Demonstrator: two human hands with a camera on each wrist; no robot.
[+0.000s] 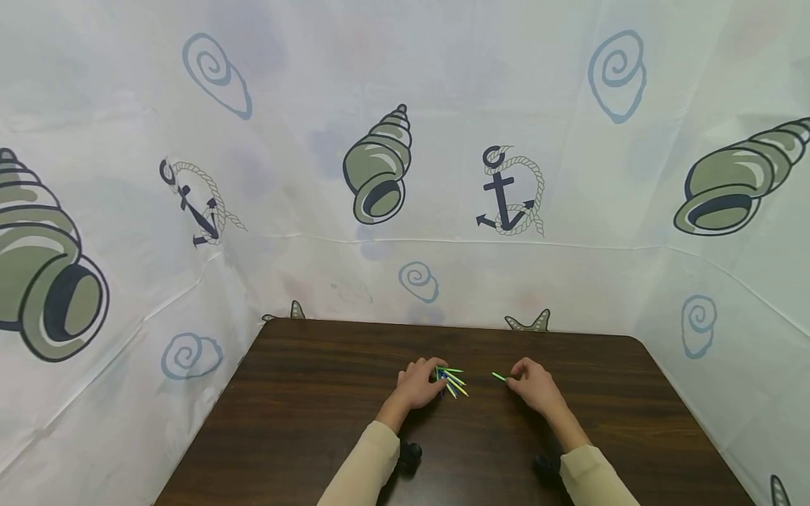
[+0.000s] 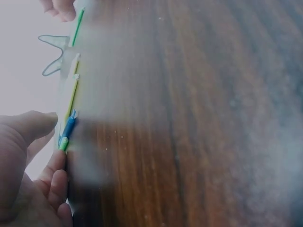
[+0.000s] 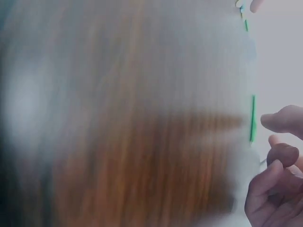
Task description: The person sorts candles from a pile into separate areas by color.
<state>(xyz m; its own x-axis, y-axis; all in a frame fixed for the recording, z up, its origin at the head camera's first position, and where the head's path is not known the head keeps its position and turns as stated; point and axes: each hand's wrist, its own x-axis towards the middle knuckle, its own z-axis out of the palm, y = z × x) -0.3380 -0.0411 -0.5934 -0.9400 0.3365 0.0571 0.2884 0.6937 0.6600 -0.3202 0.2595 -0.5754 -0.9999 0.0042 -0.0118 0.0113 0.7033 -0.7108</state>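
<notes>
coloured sticks (image 1: 456, 379) by left hand (image 1: 418, 384); green stick (image 1: 499, 377) near right hand (image 1: 536, 388)

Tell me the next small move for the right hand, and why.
Probably close the right hand gently on the lone green stick: the right wrist view shows a gap between them, and that stick lies apart from the bundle of sticks, which the left hand seems to be gathering.
</notes>
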